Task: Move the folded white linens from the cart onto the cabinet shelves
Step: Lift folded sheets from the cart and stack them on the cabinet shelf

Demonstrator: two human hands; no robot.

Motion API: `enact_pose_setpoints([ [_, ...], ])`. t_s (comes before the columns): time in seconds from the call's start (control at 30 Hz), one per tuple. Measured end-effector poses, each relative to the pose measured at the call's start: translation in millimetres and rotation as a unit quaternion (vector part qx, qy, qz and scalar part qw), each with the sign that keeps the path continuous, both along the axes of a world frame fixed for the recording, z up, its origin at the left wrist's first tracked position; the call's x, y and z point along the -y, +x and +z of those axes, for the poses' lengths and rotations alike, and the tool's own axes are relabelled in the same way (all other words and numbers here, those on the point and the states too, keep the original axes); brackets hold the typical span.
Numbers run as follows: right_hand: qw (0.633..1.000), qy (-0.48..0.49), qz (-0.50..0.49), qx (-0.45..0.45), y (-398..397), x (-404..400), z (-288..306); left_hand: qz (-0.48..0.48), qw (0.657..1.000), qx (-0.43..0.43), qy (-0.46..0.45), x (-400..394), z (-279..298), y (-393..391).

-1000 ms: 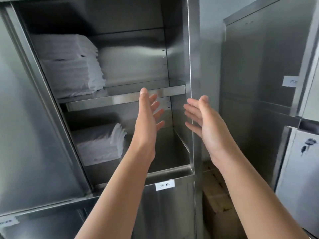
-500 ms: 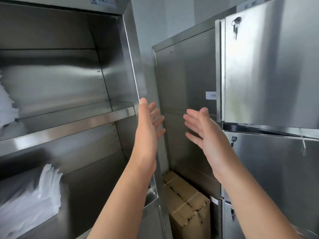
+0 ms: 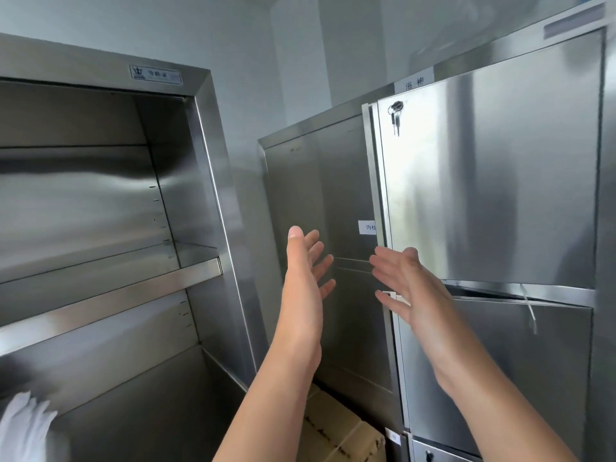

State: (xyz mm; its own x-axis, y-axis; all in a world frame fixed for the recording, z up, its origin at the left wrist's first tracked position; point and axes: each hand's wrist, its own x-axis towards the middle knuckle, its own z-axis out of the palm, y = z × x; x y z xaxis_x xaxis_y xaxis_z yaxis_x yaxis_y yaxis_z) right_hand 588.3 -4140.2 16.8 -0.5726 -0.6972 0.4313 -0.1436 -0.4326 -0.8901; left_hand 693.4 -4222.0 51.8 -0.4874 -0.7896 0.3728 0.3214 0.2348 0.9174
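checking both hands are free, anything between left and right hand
Nothing held: in the head view the left hand and right hand face each other, only the closed cabinet door behind the gap.

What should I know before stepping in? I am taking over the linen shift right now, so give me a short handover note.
Left hand: open, fingers straight, holding nothing.
Right hand: open, palm facing the left one, holding nothing.
Both are raised in front of the closed stainless steel cabinet doors, touching nothing.
Folded white linens: one stack shows at the left edge of the lower shelf in the open stainless steel cabinet.
The visible right part of the upper shelf is bare.
The cart is out of view, so what is left on it cannot be told.
Next, probably: fetch another stack.
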Motion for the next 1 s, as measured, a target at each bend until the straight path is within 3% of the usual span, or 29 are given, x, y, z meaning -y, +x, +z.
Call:
enact_pose_setpoints([
  [0.57,0.988,-0.032,-0.147,0.030,-111,-117,10,-0.123,0.992,-0.015,0.009,-88,11,-142],
  [1.0,0.951,-0.004,-0.305,0.048,-189,-237,4,-0.293,0.955,-0.005,0.043,-183,-1,-262],
])
